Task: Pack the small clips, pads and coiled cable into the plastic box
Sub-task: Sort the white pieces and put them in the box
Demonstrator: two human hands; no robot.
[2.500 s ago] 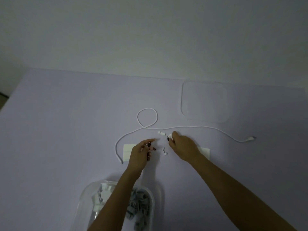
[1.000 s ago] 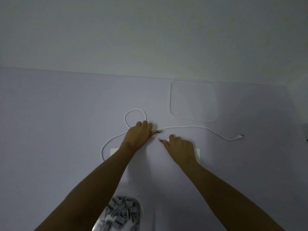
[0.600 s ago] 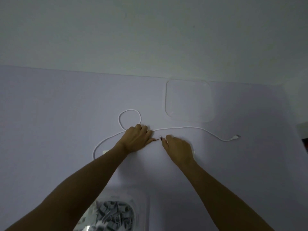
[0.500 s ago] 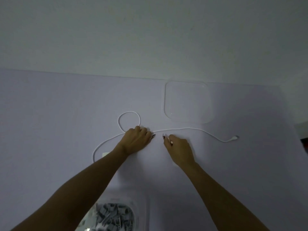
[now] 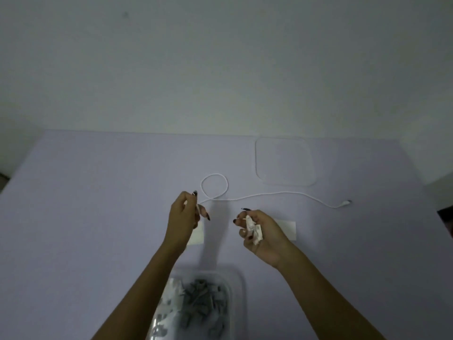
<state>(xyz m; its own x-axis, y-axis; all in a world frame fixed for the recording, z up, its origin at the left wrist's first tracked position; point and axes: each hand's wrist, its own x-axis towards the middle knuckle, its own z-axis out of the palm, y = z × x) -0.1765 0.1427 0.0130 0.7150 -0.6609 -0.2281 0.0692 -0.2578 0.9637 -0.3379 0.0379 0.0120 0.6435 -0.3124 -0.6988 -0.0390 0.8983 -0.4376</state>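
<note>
1. The surface [image 5: 98, 217] carries a clear lid [image 5: 284, 163] at the back, well apart from the box [image 5: 239, 285] near the person.
2. The box already holds many grey clips [image 5: 198, 300].
3. The cable [image 5: 269, 194] lies uncoiled.
4. Two pads [image 5: 285, 227] are unpacked.
5. Both hands have lifted off the surface since half a second ago: the right hand [image 5: 262, 231] cups white clips [image 5: 255, 231], fingers curled; the left hand [image 5: 182, 217] pinches one small piece. Dropping them in the box likely comes next.

White cable [image 5: 282, 194] and pads [image 5: 285, 228] on lilac table [image 5: 98, 204], grey clips [image 5: 198, 300] in clear box [image 5: 239, 290]
</note>
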